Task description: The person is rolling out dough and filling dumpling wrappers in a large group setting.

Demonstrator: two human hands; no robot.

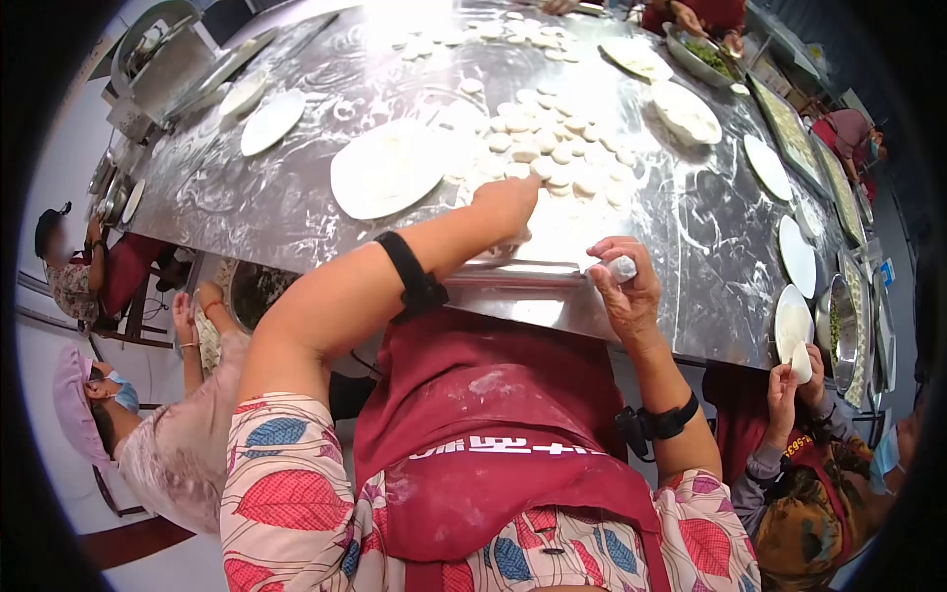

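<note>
Reaching in from the left, my left hand [508, 207] is over the floured table at the near edge of a cluster of small round dough pieces [560, 155]. Its fingers are mostly hidden behind the back of the hand, so a held item cannot be made out. Near the table's front edge, my right hand [631, 286] is closed around a whitish, rounded piece [620, 268], possibly the floured end of a rolling pin. A long, shiny bar-like shape [513, 274] lies between the hands along the edge. Left of the dough pieces is a large white plate [380, 178].
The metal table [227, 202] carries more white plates [273, 122] at the left. At the right are an oval plate [686, 112], trays [789, 128] and a bowl of green filling [705, 59]. A co-worker's hands [794, 380] hold a dough wrapper [801, 363]; other people surround the table.
</note>
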